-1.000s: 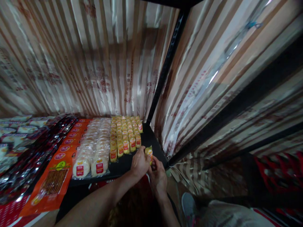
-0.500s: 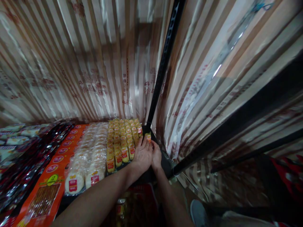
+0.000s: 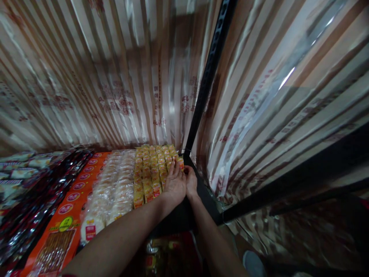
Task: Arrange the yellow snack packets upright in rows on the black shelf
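Observation:
Rows of small yellow snack packets point(image 3: 150, 169) stand on a black shelf point(image 3: 201, 188). My left hand point(image 3: 174, 184) lies on the right side of these rows, fingers stretched forward and flat against the packets. My right hand point(image 3: 190, 181) is beside it, fingers curled at one yellow packet point(image 3: 181, 163) that sits at the far right end of the rows, close to the black upright post point(image 3: 206, 82). Both forearms reach in from the bottom of the view.
Left of the yellow rows lie clear packs of round white cakes point(image 3: 112, 192), orange flat packs point(image 3: 72, 200) and dark red shiny packs point(image 3: 34, 204). Striped film-wrapped cartons point(image 3: 115, 77) wall the back and right. More packets point(image 3: 155, 257) show below the shelf, and a shoe point(image 3: 253, 262).
Both hands moved forward along the shelf's right edge, carrying the single yellow packet from the front to the far end of the rows by the post. The view tilted slightly.

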A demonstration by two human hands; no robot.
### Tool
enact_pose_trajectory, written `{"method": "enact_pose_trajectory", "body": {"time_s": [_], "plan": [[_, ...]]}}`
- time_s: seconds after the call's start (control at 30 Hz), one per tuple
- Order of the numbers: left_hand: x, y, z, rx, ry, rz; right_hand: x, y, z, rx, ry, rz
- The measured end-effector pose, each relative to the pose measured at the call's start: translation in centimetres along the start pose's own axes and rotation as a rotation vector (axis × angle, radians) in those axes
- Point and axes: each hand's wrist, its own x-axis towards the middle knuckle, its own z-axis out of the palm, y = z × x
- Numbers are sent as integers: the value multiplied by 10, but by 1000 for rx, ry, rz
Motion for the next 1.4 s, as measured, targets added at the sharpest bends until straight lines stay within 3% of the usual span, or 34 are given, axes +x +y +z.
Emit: {"method": "enact_pose_trajectory", "body": {"time_s": [0.23, 0.47, 0.77, 1.0, 1.23, 1.4], "plan": [[0, -1, -3, -210, 34, -5, -1, -1, -2, -61, -63, -37], [0, 1, -5, 50, -41, 21, 8, 13, 3, -168, -95, -91], [-4, -4, -2, 55, -2, 62, 16, 19, 4, -173, -59, -67], [-7, -1, 4, 23, 28, 61, 26, 27, 10, 41, -80, -90], [-25, -4, 0, -79, 68, 133, 26, 25, 16, 139, -124, -46], [-63, 3, -9, -311, 205, 221, 19, 16, 3, 97, 65, -21]]}}
